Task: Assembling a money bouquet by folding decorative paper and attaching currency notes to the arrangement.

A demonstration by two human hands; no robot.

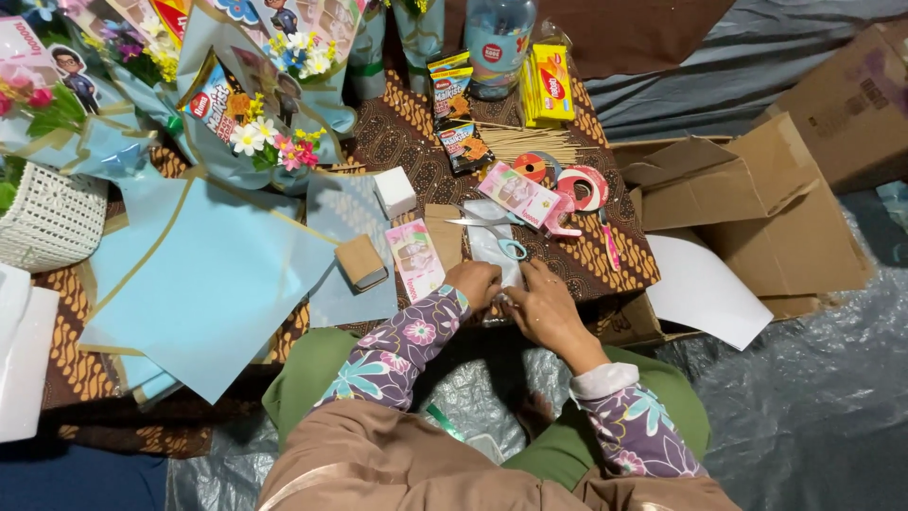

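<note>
While a brown patterned cloth (402,142) covers the low tabletop, the biggest thing on it is a stack of light blue wrapping sheets (203,284) spread across the left half. To the right, off the cloth, lie flattened cardboard boxes (757,203) with a white sheet of paper (705,289) leaning against them. Along the far left edge stand flower bouquets (270,104) wrapped in blue paper, with snack packets tucked among the blooms, and a white woven basket (47,222) sits at the left. At the far edge a clear plastic bottle (498,43) stands beside a yellow packet (549,85), two dark snack packets (454,109) and a bundle of thin wooden skewers (534,144).

Nearer the middle lie rolls of tape (582,185), a pink banknote bundle (518,196), scissors (492,227) with pale blue handles, a second pink note (416,257), a small white box (394,191) and a small brown card box (360,261).

Both hands meet at the near edge of the tabletop, close together and almost touching. The left hand (471,284) is curled, its fingers pressed down on a small clear plastic sleeve (492,251) that lies on the cloth just below the scissors. The right hand (544,308) pinches the near end of the same sleeve between thumb and fingers. What the sleeve holds cannot be told. Floral purple sleeves cover both forearms.
</note>
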